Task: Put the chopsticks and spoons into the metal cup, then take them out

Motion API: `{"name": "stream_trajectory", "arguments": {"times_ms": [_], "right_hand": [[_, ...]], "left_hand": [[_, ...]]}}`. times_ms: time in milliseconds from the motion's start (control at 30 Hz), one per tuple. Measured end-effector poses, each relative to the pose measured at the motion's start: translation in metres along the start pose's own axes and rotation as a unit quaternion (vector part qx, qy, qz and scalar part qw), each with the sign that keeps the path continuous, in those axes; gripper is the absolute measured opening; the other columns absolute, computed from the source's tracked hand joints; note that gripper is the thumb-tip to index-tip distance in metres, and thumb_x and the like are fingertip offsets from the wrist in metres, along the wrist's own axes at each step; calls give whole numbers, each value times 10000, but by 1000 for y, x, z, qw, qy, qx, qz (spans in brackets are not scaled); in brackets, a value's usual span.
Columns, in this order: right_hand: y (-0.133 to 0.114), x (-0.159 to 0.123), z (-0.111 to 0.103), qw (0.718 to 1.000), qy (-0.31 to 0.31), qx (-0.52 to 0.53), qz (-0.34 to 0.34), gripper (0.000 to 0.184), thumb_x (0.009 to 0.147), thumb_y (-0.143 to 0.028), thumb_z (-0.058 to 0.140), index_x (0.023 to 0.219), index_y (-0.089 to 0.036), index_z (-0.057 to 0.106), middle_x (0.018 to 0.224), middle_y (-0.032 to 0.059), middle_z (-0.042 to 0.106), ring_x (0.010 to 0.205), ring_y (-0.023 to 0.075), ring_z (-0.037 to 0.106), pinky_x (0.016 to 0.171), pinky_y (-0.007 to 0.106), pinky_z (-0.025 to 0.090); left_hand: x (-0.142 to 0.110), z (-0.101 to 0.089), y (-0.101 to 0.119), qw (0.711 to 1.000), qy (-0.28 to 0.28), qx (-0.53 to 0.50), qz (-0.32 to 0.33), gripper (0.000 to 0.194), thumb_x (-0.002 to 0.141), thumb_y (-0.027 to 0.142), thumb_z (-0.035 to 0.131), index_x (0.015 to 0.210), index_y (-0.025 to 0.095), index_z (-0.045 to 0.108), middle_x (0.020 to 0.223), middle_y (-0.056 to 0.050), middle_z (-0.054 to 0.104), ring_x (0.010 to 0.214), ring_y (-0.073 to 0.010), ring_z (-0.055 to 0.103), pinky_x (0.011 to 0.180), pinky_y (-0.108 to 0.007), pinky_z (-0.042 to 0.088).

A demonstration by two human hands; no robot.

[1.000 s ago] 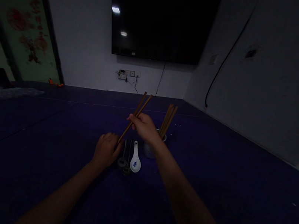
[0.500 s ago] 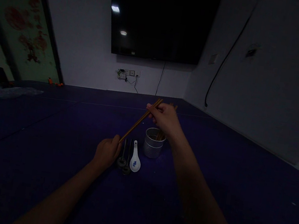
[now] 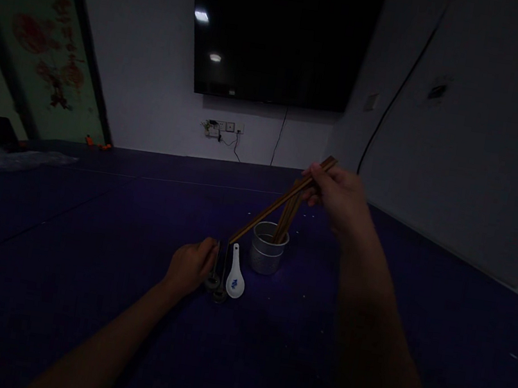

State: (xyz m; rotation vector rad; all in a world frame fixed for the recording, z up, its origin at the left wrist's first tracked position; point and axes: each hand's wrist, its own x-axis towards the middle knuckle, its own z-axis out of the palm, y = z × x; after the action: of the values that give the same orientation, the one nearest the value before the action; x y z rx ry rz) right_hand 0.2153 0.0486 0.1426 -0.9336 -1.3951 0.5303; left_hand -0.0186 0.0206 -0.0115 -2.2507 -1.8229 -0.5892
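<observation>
My right hand (image 3: 343, 197) is closed around the upper ends of wooden chopsticks (image 3: 274, 208), which slant down to the left, in front of the metal cup's rim. More chopsticks (image 3: 287, 218) stand leaning in the silver metal cup (image 3: 265, 260). My left hand (image 3: 190, 265) rests low with its fingers curled together, right at the handle of a metal spoon (image 3: 212, 280); whether it grips that handle is hidden. A second metal spoon (image 3: 219, 293) and a white ceramic spoon (image 3: 235, 281) with a blue pattern lie side by side between that hand and the cup.
Everything stands on a dark purple surface (image 3: 139, 215) reaching back to the wall. Clear plastic wrap (image 3: 15, 161) lies at the far left, with small orange items (image 3: 98, 144) behind it. A large television (image 3: 282, 38) hangs above wall sockets (image 3: 225, 127).
My right hand has moved right and up with the chopsticks. Their lower ends have come out of my left hand, which has shifted slightly right to the spoon handle.
</observation>
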Motion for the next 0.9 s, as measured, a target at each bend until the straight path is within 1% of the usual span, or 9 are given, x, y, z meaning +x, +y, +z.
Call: {"name": "stream_trajectory", "arguments": {"times_ms": [67, 133, 233, 367, 467, 567, 667, 733, 900], "right_hand": [[-1, 2, -13, 998, 47, -23, -35, 258, 833, -361, 535, 679, -157, 571, 464, -30, 525, 376, 67, 489, 357, 168, 355], [-2, 1, -24, 993, 88, -64, -49, 264, 825, -376, 539, 677, -161, 576, 449, -31, 521, 367, 75, 482, 360, 179, 361], [-7, -3, -34, 980, 116, -144, -66, 264, 834, -370, 516, 688, -163, 588, 450, -25, 530, 371, 87, 486, 379, 197, 363], [-12, -8, -35, 957, 98, -257, -96, 261, 844, -362, 494, 695, -176, 600, 453, -14, 527, 433, 124, 518, 464, 241, 387], [-12, -8, -32, 935, 82, -326, -112, 262, 841, -350, 491, 673, -179, 598, 465, -5, 530, 474, 145, 534, 513, 264, 389], [-8, -6, -29, 915, 70, -373, -136, 299, 848, -371, 470, 654, -182, 595, 484, 5, 540, 511, 159, 539, 527, 270, 373], [-3, -3, -26, 900, 60, -405, -151, 322, 855, -386, 451, 651, -182, 594, 504, 17, 550, 538, 168, 538, 530, 275, 357], [1, -1, -23, 896, 48, -416, -145, 315, 857, -374, 453, 654, -178, 593, 521, 25, 557, 539, 169, 535, 531, 278, 351], [14, 3, -18, 902, -8, -419, -100, 298, 862, -341, 453, 683, -156, 603, 544, 42, 572, 530, 162, 537, 520, 271, 346]], "left_hand": [[-1, 3, -3, 1000, 5, -18, 5, 283, 917, 309, 280, 1013, 202, 524, 737, -35, 656, 695, -163, 623, 609, -243, 378], [-1, 7, -5, 999, 8, -34, 5, 272, 908, 297, 309, 1043, 209, 528, 732, -29, 655, 686, -158, 620, 603, -240, 375], [-2, 11, -8, 999, 10, -52, 1, 285, 904, 300, 324, 1080, 225, 536, 735, -24, 657, 675, -150, 614, 596, -237, 372], [-1, 13, -9, 998, 5, -59, -6, 302, 905, 315, 320, 1088, 229, 545, 763, -23, 665, 676, -148, 612, 588, -237, 363], [0, 12, -9, 998, -6, -58, -3, 288, 902, 313, 323, 1011, 219, 572, 799, -27, 671, 715, -149, 617, 598, -235, 359], [0, 11, -9, 998, -19, -58, 2, 279, 899, 308, 328, 952, 211, 584, 807, -26, 671, 721, -144, 614, 602, -232, 353], [1, 10, -7, 998, -28, -57, -8, 278, 897, 314, 332, 953, 213, 585, 799, -23, 670, 704, -139, 609, 591, -229, 345], [1, 10, -6, 998, -34, -55, -14, 280, 895, 318, 333, 943, 213, 588, 797, -23, 670, 703, -139, 609, 588, -229, 343], [2, 7, -4, 997, -43, -56, -20, 278, 892, 308, 333, 925, 210, 591, 802, -27, 674, 707, -139, 613, 582, -226, 341]]}}
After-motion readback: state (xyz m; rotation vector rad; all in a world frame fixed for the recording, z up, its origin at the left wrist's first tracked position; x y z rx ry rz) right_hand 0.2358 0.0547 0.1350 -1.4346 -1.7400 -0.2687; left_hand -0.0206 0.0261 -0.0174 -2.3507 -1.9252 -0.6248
